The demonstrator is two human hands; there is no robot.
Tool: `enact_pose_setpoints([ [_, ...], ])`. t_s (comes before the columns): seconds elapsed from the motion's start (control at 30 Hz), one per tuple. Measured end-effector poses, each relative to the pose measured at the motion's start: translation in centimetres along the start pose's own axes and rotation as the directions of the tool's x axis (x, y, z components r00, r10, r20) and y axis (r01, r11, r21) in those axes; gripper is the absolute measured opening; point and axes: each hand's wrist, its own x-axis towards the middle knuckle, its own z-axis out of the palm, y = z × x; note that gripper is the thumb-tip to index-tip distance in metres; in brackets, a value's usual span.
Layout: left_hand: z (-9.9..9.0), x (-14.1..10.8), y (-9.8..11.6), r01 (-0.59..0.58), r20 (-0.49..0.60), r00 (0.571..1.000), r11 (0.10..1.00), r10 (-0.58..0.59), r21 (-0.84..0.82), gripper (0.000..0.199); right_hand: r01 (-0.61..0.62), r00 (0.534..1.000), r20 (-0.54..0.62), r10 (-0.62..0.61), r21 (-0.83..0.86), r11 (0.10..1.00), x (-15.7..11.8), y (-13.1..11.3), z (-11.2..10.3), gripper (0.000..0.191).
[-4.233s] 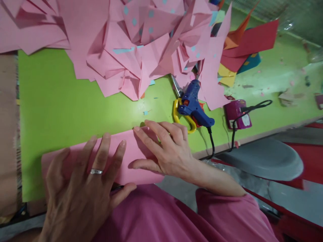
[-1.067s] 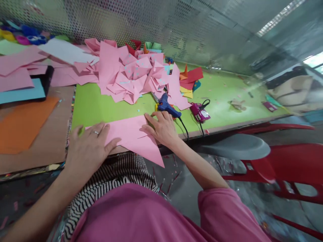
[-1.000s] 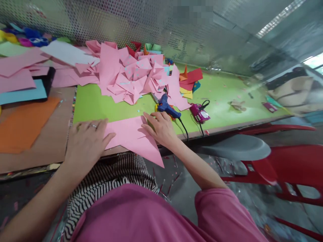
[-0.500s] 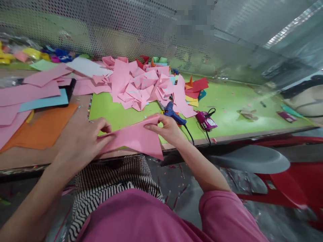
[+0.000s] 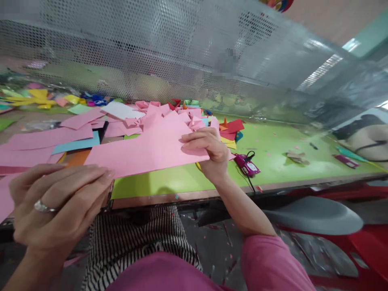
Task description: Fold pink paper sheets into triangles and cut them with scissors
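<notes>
A sheet of pink paper [image 5: 151, 149] is stretched between my two hands, raised above the bench's front edge. My left hand [image 5: 60, 202], with a ring on one finger, closes on the sheet's left end. Its right end is pinched by my right hand [image 5: 209, 151], fingers on top and the thumb hidden beneath. Behind the sheet lies a heap of folded pink paper pieces [image 5: 157, 109], partly covered by it. The blue glue gun is hidden behind my right hand and the paper.
A purple box with a black cord [image 5: 247, 165] lies right of my hand. Red paper [image 5: 233, 126] is beyond it. Pink strips [image 5: 48, 137] and a light blue strip [image 5: 77, 142] lie left. A perforated metal panel [image 5: 136, 52] backs the bench; a grey stool seat [image 5: 318, 216] stands at right.
Both hands have lifted the pink paper off the bench, turning its broad face toward me. My left hand has moved left and closer. The camera view has tilted up.
</notes>
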Motion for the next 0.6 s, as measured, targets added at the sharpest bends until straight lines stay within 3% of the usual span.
enact_pose_setpoints([
  [0.1,0.0,-0.9,-2.1,-0.143,-0.109,0.981,0.976,0.162,0.163,0.037,-0.001,1.0,-0.014,0.002,0.07,0.998,0.0,0.9,0.7,0.027],
  [0.17,0.1,-0.8,-3.5,-0.086,-0.124,0.986,0.972,0.115,0.218,0.023,-0.01,1.0,-0.017,0.013,0.141,0.99,0.1,1.8,1.2,0.021],
  [0.23,0.2,0.0,-4.5,0.114,-0.182,0.98,0.972,-0.076,0.207,0.018,-0.053,0.999,0.001,0.054,0.221,0.974,0.4,2.8,1.7,0.02],
  [0.27,0.4,0.6,-4.7,0.261,-0.193,0.953,0.957,-0.234,0.127,0.026,-0.079,0.997,0.016,0.078,0.258,0.963,0.6,3.2,2.0,0.021],
  [0.3,0.5,1.2,-4.9,0.414,-0.132,0.901,0.91,-0.413,-0.023,0.038,-0.101,0.995,0.033,0.095,0.292,0.951,0.7,3.6,2.2,0.023],
  [0.33,0.8,1.7,-4.8,0.549,0.028,0.829,0.803,-0.559,-0.234,0.051,-0.112,0.994,0.048,0.102,0.327,0.939,1.0,3.9,2.4,0.025],
  [0.37,1.1,2.1,-4.6,0.668,0.265,0.739,0.621,-0.619,-0.411,0.066,-0.114,0.993,0.065,0.097,0.36,0.926,1.2,4.1,2.6,0.027],
  [0.4,1.5,2.5,-4.4,0.767,0.512,0.637,0.407,-0.577,-0.496,0.084,-0.111,0.993,0.084,0.085,0.39,0.914,1.5,4.3,2.8,0.029],
  [0.43,2.0,2.7,-4.0,0.828,0.674,0.553,0.234,-0.49,-0.51,0.095,-0.108,0.992,0.108,0.068,0.419,0.902,1.7,4.5,3.0,0.031],
  [0.47,2.5,2.8,-3.5,0.864,0.764,0.489,0.114,-0.42,-0.49,0.095,-0.105,0.99,0.135,0.049,0.449,0.887,2.0,4.6,3.2,0.033],
  [0.5,3.1,2.9,-3.1,0.876,0.791,0.455,0.044,-0.409,-0.481,0.087,-0.108,0.986,0.164,0.032,0.478,0.872,2.2,4.8,3.4,0.034],
  [0.6,5.1,2.7,-1.8,0.846,0.74,0.418,-0.071,-0.526,-0.528,0.058,-0.21,0.968,0.231,0.094,0.55,0.808,2.5,5.3,4.5,0.038],
])
